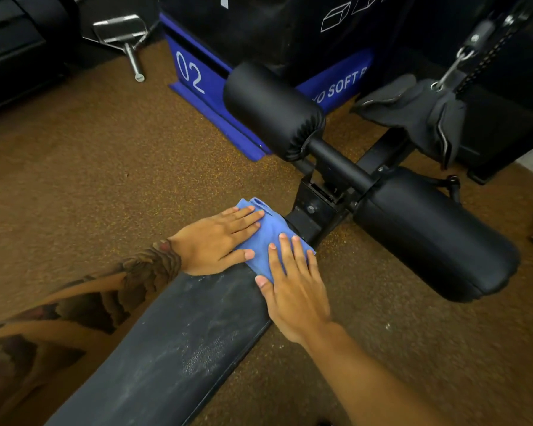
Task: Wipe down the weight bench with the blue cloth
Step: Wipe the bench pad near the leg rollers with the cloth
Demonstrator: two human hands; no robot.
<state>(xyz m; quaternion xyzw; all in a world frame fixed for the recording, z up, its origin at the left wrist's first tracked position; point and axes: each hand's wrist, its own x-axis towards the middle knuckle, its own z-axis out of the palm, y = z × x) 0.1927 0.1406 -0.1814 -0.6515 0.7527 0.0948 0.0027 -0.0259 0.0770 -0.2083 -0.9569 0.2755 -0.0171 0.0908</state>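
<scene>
The blue cloth (271,238) lies at the far end of the bench (173,342). The left hand (219,241) and right hand (296,290) press it with straight fingers (246,216), gripping nothing. Chalky streaks cover the near pad, so most wiping looks undone. Padded rollers (428,241) just beyond hem the cloth in.

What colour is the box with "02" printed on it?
Blue, with white numerals; the box shows in the head view, behind the bench's roller pads.

Warm, dimmish light is falling from above, sheening the roller pad (428,235) beyond the pressed blue cloth (268,238); far from it, edges are bowing and softening.
</scene>
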